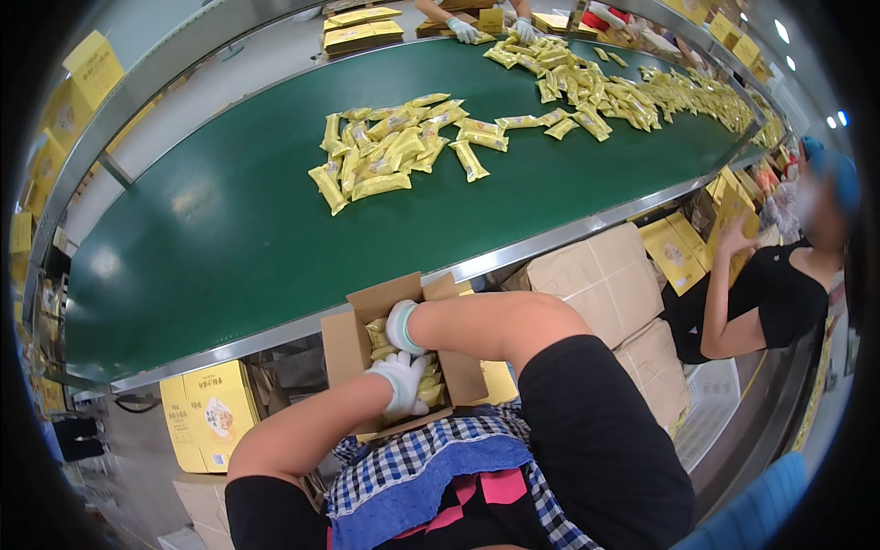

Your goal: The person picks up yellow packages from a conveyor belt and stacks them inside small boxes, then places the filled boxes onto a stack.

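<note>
An open cardboard box with its flaps folded out stands against my front, beside the belt's near edge. Yellow wrapped snack packets lie inside it. My left hand, in a white glove, rests on the packets with its fingers stretched and a little apart. My right hand, also gloved, reaches down into the far part of the box. Its fingers are hidden by the wrist and the packets. On the green conveyor belt ahead sits a loose pile of the same packets.
More packets cover the belt's far right. A metal rail edges the belt. Yellow cartons stand at left, paper-wrapped bundles at right. A co-worker handles a yellow carton at right; another person's gloved hands work across the belt.
</note>
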### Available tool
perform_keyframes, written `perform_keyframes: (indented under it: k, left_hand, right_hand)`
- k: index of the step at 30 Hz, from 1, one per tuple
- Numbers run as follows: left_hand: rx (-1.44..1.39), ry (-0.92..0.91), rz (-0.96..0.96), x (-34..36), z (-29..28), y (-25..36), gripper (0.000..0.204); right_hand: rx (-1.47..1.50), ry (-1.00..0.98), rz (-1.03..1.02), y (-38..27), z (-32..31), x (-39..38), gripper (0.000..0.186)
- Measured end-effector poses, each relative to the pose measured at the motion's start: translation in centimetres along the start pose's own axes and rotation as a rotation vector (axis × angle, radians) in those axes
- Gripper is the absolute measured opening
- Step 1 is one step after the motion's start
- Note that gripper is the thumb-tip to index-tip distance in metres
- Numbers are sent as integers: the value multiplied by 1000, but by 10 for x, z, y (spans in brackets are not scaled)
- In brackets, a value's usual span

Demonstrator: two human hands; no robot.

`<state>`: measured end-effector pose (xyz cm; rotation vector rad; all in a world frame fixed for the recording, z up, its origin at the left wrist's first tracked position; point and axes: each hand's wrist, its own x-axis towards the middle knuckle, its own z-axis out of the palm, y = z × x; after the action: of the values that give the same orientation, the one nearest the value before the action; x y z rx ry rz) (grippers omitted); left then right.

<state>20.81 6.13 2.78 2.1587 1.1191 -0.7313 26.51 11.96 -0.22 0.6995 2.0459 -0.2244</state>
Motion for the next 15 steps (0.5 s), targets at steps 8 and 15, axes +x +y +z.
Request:
perform_keyframes:
  k: [8, 15]
  left_hand:
    - [252, 92, -26, 29, 49, 13, 77]
    - [-93, -236, 13, 21, 3, 0, 45]
  right_hand:
    - [-368, -320, 236, -83, 50, 12, 55]
    - [111, -262, -632, 22, -30, -102, 41]
